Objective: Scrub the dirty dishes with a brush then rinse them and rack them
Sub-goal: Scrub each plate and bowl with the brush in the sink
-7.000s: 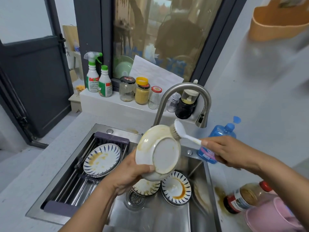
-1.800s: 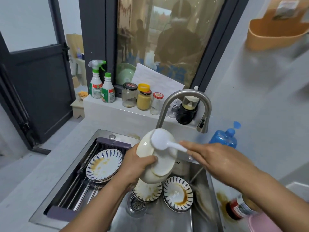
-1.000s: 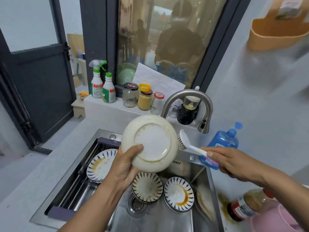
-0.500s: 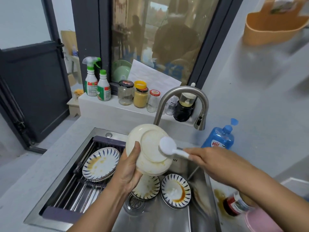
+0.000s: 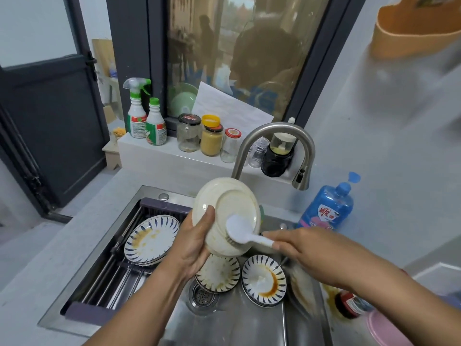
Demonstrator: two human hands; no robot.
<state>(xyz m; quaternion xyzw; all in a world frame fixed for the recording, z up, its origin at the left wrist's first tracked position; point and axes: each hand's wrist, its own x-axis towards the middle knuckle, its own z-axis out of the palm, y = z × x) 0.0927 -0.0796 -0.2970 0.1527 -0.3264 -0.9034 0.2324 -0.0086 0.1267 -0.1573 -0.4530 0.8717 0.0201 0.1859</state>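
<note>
the cream plate (image 5: 225, 198) is held up over the sink (image 5: 249, 328), just below the tap (image 5: 274, 132), tilted w/ its underside facing the camera. left grip (image 5: 197, 242) has it by the left rim, thumb across the underside; the fingers are hidden behind. right grip (image 5: 308, 248) is curled round the handle of the white brush (image 5: 239, 232), bristles pressed on the lower part of the underside. the plate is prob ceramic: stiff, a bit heavy for one hand, breakable, and likely slick once wet or soapy. so take it at the rim, thumb on one face and fingers on the other, as it's held now. a hard push w/ the brush could twist it loose. the brush looks light and rigid, fine to hold mid-handle. other stained dishes wait: a striped plate (image 5: 152, 237) on the rack (image 5: 117, 275) at left, and a pair of striped plates (image 5: 264, 280) on the sink floor by the drain. vs half a sec ago the brush head has slid lower, from nr the middle of the underside toward the bottom rim. a sec ago it was off the plate, to its right.
</note>
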